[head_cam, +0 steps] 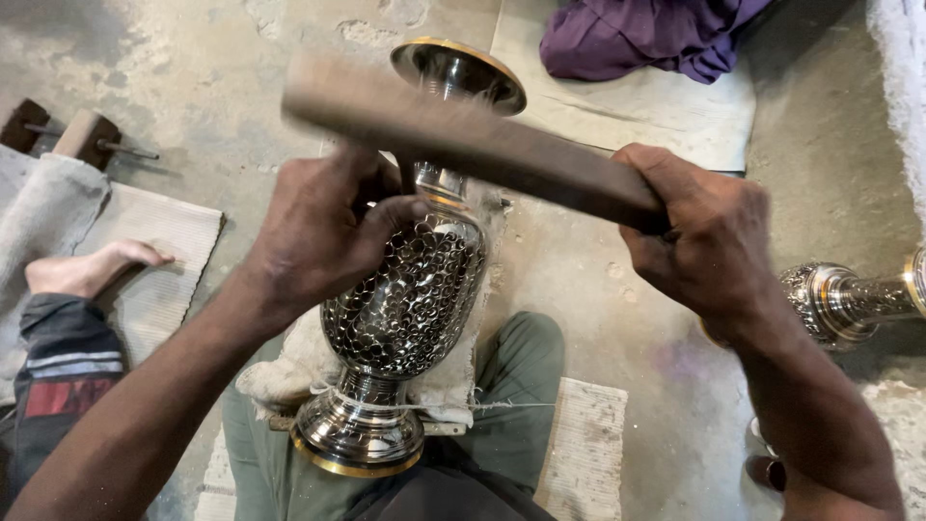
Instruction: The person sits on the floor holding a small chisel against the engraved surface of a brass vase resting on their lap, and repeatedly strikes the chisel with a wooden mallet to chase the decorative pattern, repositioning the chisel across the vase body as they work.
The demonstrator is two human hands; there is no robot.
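While the left hand (pixel 323 227) wraps its fingers (pixel 391 214) about the neck of a silver-coloured metal vase (pixel 410 299), the right hand (pixel 699 236) has its fingers closed around one end of a long wooden bar (pixel 463 140), blurred, held across the vase's neck. Vase: upright between the person's knees, body patterned with small round dimples, flared mouth and foot edged in gold colour, resting on a pad of pale cloth (pixel 289 367) over olive trousers (pixel 521 367). Second vase (pixel 849 301): similar metal, lying on its side on the concrete floor (pixel 579 260) at right. Purple cloth (pixel 656 34): bunched at top right. Ribbed mats (pixel 159 260): on the floor at left, where another person's bare foot (pixel 92 270) rests.
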